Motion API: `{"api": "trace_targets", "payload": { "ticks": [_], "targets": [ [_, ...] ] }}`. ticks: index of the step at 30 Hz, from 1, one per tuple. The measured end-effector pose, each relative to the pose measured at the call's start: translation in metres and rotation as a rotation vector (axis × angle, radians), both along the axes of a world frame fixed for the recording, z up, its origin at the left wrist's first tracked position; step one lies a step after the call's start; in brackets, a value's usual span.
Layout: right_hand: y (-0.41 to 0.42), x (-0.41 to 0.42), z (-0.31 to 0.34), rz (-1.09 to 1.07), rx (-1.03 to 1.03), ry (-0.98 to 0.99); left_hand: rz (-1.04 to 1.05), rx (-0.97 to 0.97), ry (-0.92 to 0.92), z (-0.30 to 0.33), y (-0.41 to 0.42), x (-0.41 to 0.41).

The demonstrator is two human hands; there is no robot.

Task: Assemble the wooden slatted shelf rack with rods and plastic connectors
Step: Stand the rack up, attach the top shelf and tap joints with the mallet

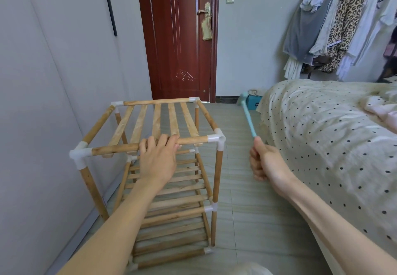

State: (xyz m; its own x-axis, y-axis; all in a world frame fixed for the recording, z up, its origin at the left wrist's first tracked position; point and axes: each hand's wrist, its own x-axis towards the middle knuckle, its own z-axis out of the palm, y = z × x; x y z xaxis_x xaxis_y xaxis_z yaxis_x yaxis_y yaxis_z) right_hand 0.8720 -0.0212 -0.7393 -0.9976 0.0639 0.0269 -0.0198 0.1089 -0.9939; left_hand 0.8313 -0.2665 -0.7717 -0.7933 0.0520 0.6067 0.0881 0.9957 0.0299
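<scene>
- Head view: the rack (150,167) stands upright on the tiled floor (247,210), between a pale wall on its left and a bed (322,135) with a dotted cover on its right.
- It looks nearly complete: the top tier carries five wooden slats (156,122) framed by four rods, and at least three slatted tiers show below it.
- White plastic connectors sit at all four top corners; the near right connector (217,139) and the near left connector (78,155) each join two top rods to an upright post.
- The left hand (158,158) lies over the front top rod (150,145), fingers curled loosely over it and onto the slat ends, apparently steadying the frame.
- The right hand (262,161) is closed in a fist around the handle of a small light-blue mallet (247,115), which points up and away, well apart from the rack.
- No loose rods, slats or connectors are visible on the floor.
- Judgement: the fitting of parts appears done; what seems left is tapping the joints fully home, most likely the top corners, then a check for wobble.
- Whether every rod is fully seated in its connector cannot be told from here; the lowest joints are partly hidden by the left arm.
</scene>
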Motion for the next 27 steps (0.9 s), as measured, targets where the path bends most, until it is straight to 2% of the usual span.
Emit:
{"api": "trace_targets", "payload": {
  "ticks": [2,4,7,9,12,14,15,17,19,20,21,23,24,25,27],
  "targets": [
    [0.004,0.003,-0.003,-0.014,-0.113,0.024,0.012,-0.012,-0.004,0.000,0.000,0.000],
    [0.006,0.007,-0.017,-0.045,-0.129,0.051,0.019,-0.019,-0.007,0.000,0.000,0.000],
    [0.008,0.007,-0.031,-0.248,-0.245,0.097,0.018,-0.015,-0.006,0.000,0.000,-0.001],
    [0.010,0.005,-0.037,-0.336,-0.325,0.067,0.014,-0.013,-0.001,0.000,0.001,-0.001],
    [0.014,0.004,-0.042,-0.316,-0.339,-0.005,0.013,-0.010,0.003,-0.002,0.001,-0.002],
    [0.015,0.002,-0.040,-0.424,-0.414,-0.004,0.014,-0.010,-0.004,-0.002,0.000,-0.003],
    [0.013,0.002,-0.040,-0.508,-0.397,0.007,0.016,-0.008,-0.006,-0.002,0.001,-0.003],
    [0.003,0.003,-0.048,-0.543,-0.124,0.014,0.020,-0.002,-0.007,-0.003,0.002,-0.003],
    [-0.010,0.009,-0.062,-0.308,0.121,0.034,0.018,-0.003,0.001,-0.004,0.002,-0.002],
    [-0.012,0.012,-0.064,-0.216,0.101,0.036,0.016,-0.001,0.007,-0.003,0.003,-0.002],
    [-0.009,0.009,-0.063,-0.230,0.030,0.032,0.016,0.001,0.009,-0.003,0.002,-0.002],
    [0.001,-0.002,-0.053,-0.478,-0.196,-0.020,0.017,-0.002,0.006,-0.002,0.003,-0.001],
    [0.002,-0.005,-0.050,-0.573,-0.242,-0.048,0.020,-0.006,0.005,-0.002,0.003,-0.001],
    [-0.001,-0.004,-0.049,-0.584,-0.185,-0.063,0.026,-0.010,0.003,-0.001,0.003,-0.001],
    [-0.015,0.003,-0.053,-0.364,0.038,-0.060,0.037,-0.016,-0.005,-0.002,0.002,-0.001]
  ]
}}
